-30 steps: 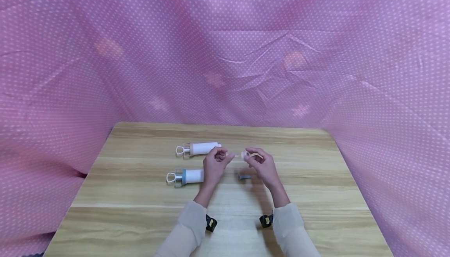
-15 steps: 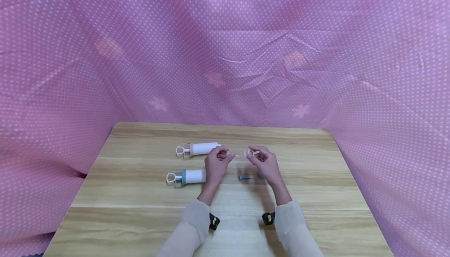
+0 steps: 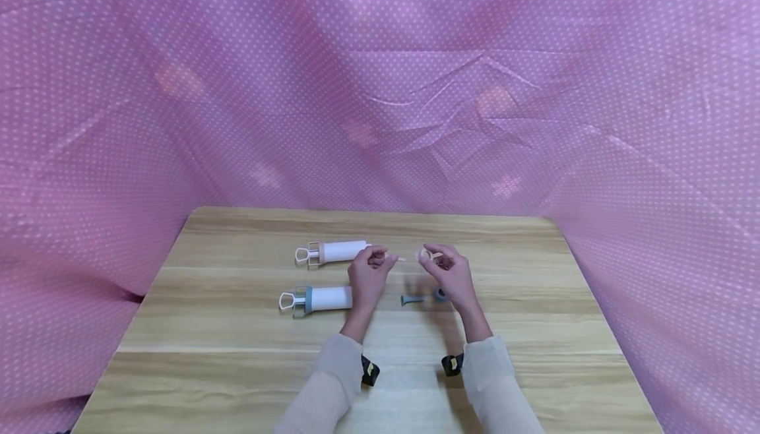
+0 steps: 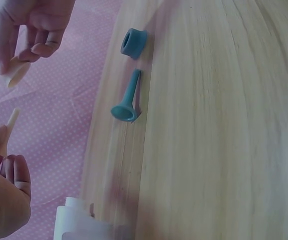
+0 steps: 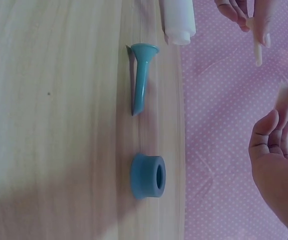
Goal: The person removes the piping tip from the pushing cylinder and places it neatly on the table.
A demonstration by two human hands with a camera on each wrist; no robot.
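Note:
My left hand (image 3: 368,277) pinches a cream funnel-shaped nozzle (image 4: 12,122), its thin tube pointing toward the other hand. In my right hand (image 3: 454,278) is a cream ring-like collar (image 5: 284,100), held between thumb and fingers. Nozzle and collar are apart, both raised above the table. Below them lie a teal funnel-shaped nozzle (image 4: 126,102) and a teal collar (image 5: 148,176). A white piping syringe with a teal collar end (image 3: 329,298) lies beside the left wrist, its tip hidden by the hand. Another with a beige end (image 3: 343,250) lies behind it.
Both syringes have white looped handles pointing left. The wooden table (image 3: 237,381) ends at a rounded back edge, where a pink dotted cloth (image 3: 380,124) hangs around it.
My hands have shifted slightly right, the right one a little more, widening the gap between nozzle and collar. The teal collar on the table has come into view beside the right wrist.

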